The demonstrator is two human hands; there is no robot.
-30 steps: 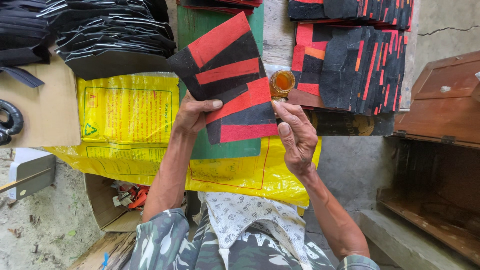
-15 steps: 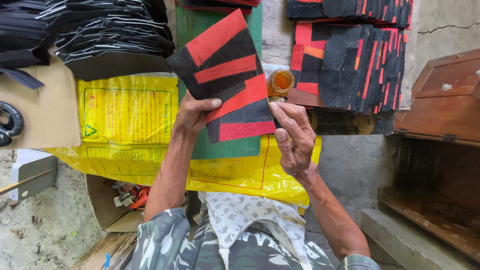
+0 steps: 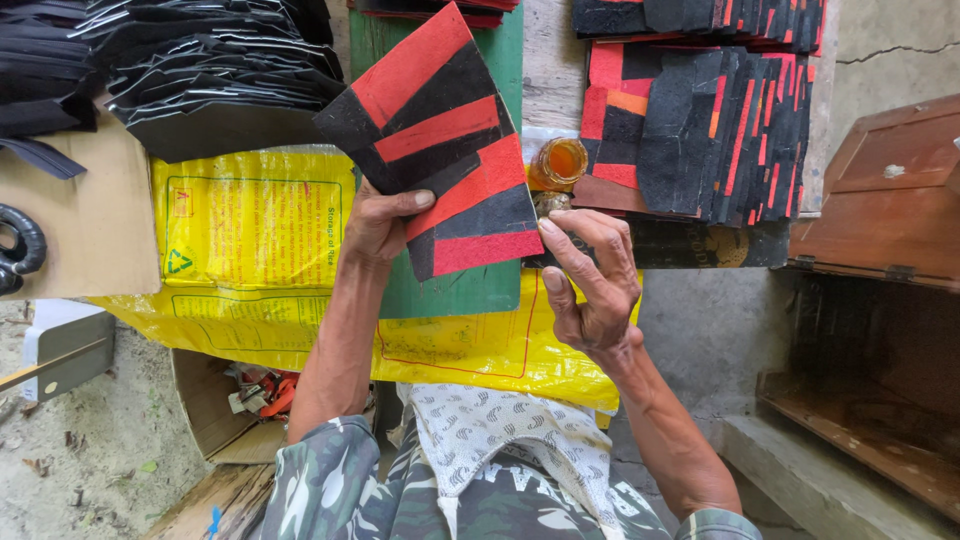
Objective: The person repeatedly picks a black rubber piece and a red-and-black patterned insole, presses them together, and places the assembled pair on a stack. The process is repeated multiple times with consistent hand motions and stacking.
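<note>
Left hand (image 3: pixel 375 222) pinching red-and-black patchwork panel (image 3: pixel 440 140) at lower left edge, thumb on top. Right hand (image 3: pixel 592 280) fingers loosely curled, fingertips touching panel's lower right edge, grip unclear. Panel raised, tilted, above green board (image 3: pixel 480 285) and yellow sack (image 3: pixel 250 230). Best supported at both edges, kept flat. Amber jar (image 3: pixel 560 163) just beside; stacked pieces (image 3: pixel 700 130) near.
</note>
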